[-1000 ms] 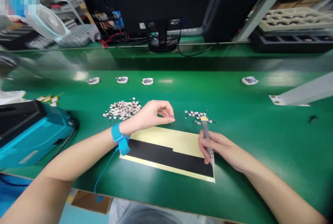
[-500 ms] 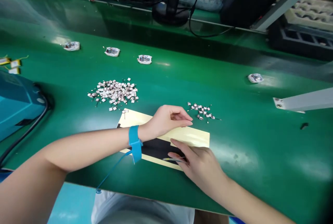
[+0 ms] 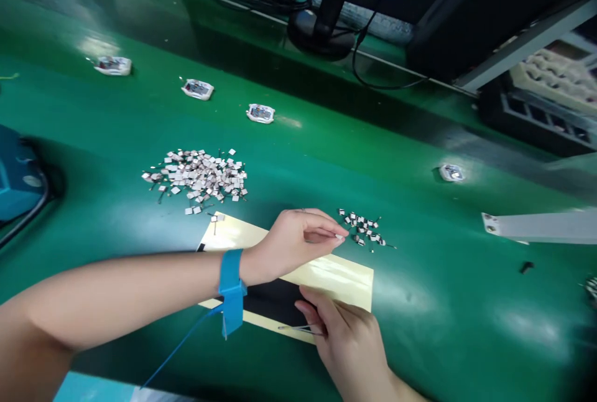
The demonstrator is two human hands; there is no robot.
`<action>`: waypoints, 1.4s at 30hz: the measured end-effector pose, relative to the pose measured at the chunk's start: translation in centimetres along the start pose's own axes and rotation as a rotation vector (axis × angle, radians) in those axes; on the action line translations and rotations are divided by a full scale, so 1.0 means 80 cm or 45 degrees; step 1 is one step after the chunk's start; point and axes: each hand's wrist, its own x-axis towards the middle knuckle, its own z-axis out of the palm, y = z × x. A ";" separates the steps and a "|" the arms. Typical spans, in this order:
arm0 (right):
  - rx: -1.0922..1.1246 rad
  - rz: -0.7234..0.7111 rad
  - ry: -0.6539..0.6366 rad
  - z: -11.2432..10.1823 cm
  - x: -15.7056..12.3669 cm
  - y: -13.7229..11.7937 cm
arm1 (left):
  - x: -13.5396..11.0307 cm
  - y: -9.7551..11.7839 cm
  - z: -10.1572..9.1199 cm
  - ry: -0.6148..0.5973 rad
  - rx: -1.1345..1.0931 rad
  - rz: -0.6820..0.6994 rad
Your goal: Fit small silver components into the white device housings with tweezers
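My left hand (image 3: 291, 243), with a blue wrist strap (image 3: 231, 290), reaches across a pale yellow sheet (image 3: 347, 274) that has a black strip (image 3: 270, 299). Thumb and forefinger pinch a small white component (image 3: 339, 237) beside a little cluster of similar wired parts (image 3: 366, 226). My right hand (image 3: 347, 333) is lower, over the sheet's right end, with thin metal tweezers (image 3: 301, 328) held in its fingers and pointing left. A single small component (image 3: 215, 219) lies on the sheet's upper left corner.
A larger heap of small white components (image 3: 203, 175) lies left of the sheet. Several white-cased circuit units, one of them a casing (image 3: 261, 113), sit farther back. A blue machine (image 3: 18, 172) stands at left, a white metal bracket (image 3: 536, 228) at right, a monitor stand (image 3: 321, 35) behind.
The view has tilted and shifted, so the bench appears turned. A white component now shows between my left fingertips. My right hand still holds the tweezers.
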 end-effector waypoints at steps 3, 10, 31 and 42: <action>0.230 0.197 -0.126 -0.002 0.004 0.004 | -0.003 0.003 0.001 -0.004 0.018 0.023; 0.898 0.705 -0.101 -0.032 0.017 0.031 | -0.006 0.004 -0.001 0.035 0.329 0.248; 1.118 0.797 0.076 -0.037 0.024 0.041 | -0.027 0.001 0.001 -0.087 0.996 0.750; 1.095 0.803 0.078 -0.037 0.025 0.039 | -0.023 0.000 0.001 -0.077 1.061 0.827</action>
